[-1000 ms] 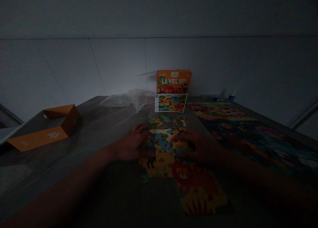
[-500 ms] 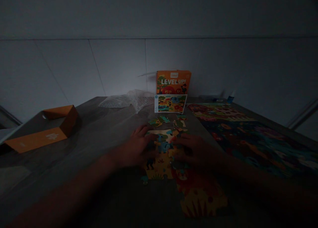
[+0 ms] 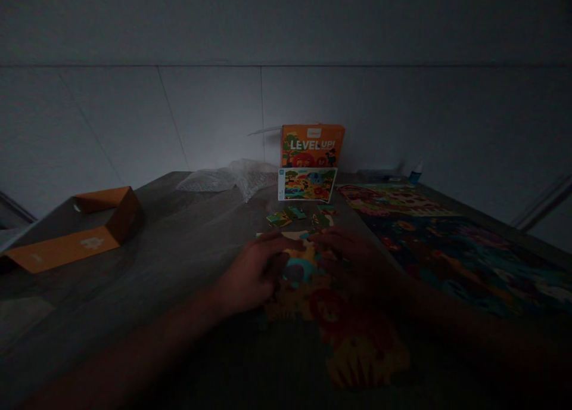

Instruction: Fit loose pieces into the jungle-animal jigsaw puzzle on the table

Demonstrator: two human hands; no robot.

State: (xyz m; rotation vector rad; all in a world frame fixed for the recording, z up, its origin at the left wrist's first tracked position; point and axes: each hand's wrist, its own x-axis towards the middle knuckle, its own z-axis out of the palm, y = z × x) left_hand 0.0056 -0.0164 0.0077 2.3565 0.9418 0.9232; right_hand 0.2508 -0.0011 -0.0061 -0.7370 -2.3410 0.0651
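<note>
Now, puzzle: the partly assembled picture [image 3: 290,307] lies flat on the table, directly in front of the person, its upper part between and beneath both hands.
Teal patch: a rounded teal area with a dark oval [image 3: 298,271] shows between the hands; whether it is a seated piece or a lifted one cannot be told.
Lion section: the red and yellow portion [image 3: 366,350] adjoins at lower right, extending nearer the person.
Left hand: set over the upper left of the picture [image 3: 255,274], fingers bent and pointing inward; grip cannot be determined.
Right hand: set over the upper right [image 3: 357,258], fingers reaching inward; shadow hides whether they pinch anything.
Change: half a second ago, a blue elephant and a dark walking figure were visible; now the left hand reaches further inward, covering the figure, and the teal patch occupies the centre.
Significance: handling appears concentrated at the upper centre; any join there is unconfirmed.
Loose pieces: a small group [image 3: 286,216] lies just beyond the picture.
Box: orange, upright [image 3: 313,145], with a picture card [image 3: 308,185] in front.
Orange tray: open frame [image 3: 67,252], far left on the table [image 3: 179,237].
</note>
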